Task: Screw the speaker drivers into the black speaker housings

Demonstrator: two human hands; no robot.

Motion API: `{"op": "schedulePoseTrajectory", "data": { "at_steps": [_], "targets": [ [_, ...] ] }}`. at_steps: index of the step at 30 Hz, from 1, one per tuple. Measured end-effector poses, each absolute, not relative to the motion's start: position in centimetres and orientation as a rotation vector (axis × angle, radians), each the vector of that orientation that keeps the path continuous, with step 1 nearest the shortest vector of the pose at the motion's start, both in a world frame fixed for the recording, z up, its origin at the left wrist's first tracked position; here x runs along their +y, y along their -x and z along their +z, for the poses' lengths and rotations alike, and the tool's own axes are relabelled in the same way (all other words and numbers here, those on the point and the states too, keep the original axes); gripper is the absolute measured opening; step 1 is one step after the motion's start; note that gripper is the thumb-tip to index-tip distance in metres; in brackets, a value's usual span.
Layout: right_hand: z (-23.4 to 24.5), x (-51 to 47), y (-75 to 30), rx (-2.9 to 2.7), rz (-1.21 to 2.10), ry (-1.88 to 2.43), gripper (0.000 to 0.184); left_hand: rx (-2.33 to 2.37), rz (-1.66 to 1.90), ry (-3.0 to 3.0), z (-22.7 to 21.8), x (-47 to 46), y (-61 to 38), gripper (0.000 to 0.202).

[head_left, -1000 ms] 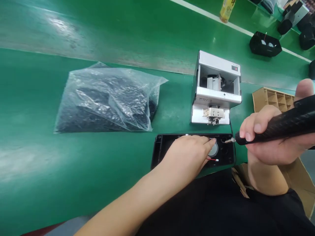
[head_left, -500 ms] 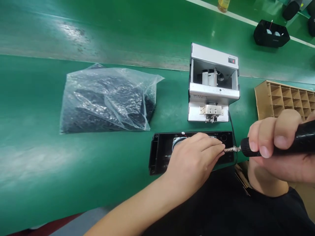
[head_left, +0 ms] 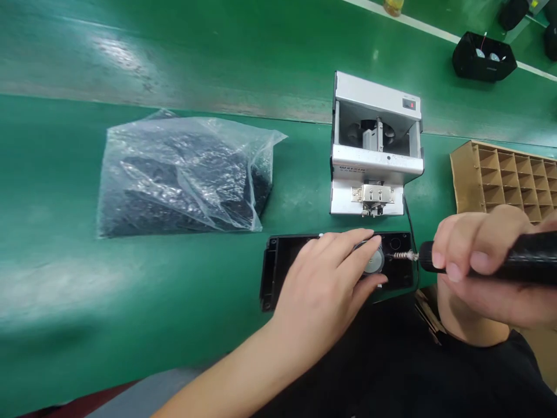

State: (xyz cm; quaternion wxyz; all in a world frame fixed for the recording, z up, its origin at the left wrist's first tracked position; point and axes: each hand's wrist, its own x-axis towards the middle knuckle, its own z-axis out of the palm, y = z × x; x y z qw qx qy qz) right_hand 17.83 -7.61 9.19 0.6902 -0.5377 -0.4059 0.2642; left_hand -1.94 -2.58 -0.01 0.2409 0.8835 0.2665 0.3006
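Note:
A black plastic housing [head_left: 278, 264] lies open on the green table in front of me. My left hand [head_left: 324, 290] rests on it, fingers curled around a round silver speaker [head_left: 375, 262] seated in the housing. My right hand [head_left: 483, 267] is closed around a black electric screwdriver [head_left: 517, 261]. Its bit [head_left: 402, 255] points left, level, over the housing's right end, just beside the speaker.
A white screw feeder machine [head_left: 374, 154] stands just behind the housing. A clear plastic bag of black parts [head_left: 183, 174] lies to the left. A cardboard divider tray [head_left: 505, 174] sits at right. Another black housing [head_left: 483, 58] lies at the far right.
My left hand shifted on the housing and the silver speaker shows again beside its fingers. The screwdriver dropped lower and stays level, its bit near the housing's right end.

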Motion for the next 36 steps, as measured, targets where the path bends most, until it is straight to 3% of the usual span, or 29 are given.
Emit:
{"op": "schedulePoseTrajectory", "data": {
  "at_steps": [4,14,29,36],
  "targets": [
    [7.3,-6.2,-17.6,-0.94,0.556,0.997,0.051,0.747,0.735,-2.605,-0.6,-2.6,1.9,0.016],
    [4.6,-5.2,-18.3,-0.997,0.621,1.009,0.058,0.694,0.464,-2.645,-0.8,-2.1,1.7,0.031],
    [2.5,-5.9,-18.6,-1.098,0.667,0.962,0.063,0.72,0.412,-2.611,-1.0,-2.2,1.4,0.035],
    [2.9,-6.0,-18.3,-1.071,0.636,0.939,0.062,0.734,0.36,-2.618,-1.1,-2.1,1.5,0.028]
  ]
}}
